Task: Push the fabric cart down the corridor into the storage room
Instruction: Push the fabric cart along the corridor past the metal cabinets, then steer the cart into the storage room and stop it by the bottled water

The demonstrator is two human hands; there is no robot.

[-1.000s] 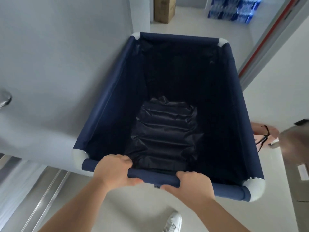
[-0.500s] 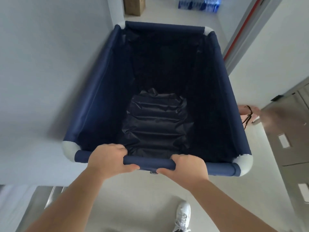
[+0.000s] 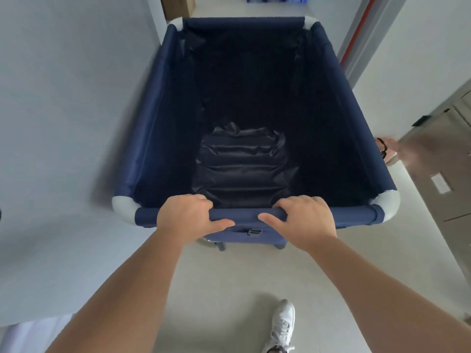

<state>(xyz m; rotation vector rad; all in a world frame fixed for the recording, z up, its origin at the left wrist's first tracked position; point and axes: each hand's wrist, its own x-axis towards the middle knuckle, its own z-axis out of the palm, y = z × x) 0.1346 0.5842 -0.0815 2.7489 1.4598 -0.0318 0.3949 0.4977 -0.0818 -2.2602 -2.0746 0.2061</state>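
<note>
Since the earlier frame the fabric cart (image 3: 254, 110) has advanced; both my hands, left (image 3: 186, 220) and right (image 3: 303, 221), grip its near rail (image 3: 246, 215). Storage room not yet entered; corridor remains.

1. Left hand (image 3: 184, 220) grips the near rail (image 3: 246, 215), fingers curled over the top, thumb pointing right along the front.
2. Right hand (image 3: 304, 222) grips the same rail just beside it, fingers over the top, thumb pointing left.
3. The 2 thumbs are close but apart.
4. Both forearms are bare and reach forward, nearly straight, converging toward the rail.
5. 1 foot in a white shoe (image 3: 281, 326) shows below the right forearm, probably the right foot.
</note>
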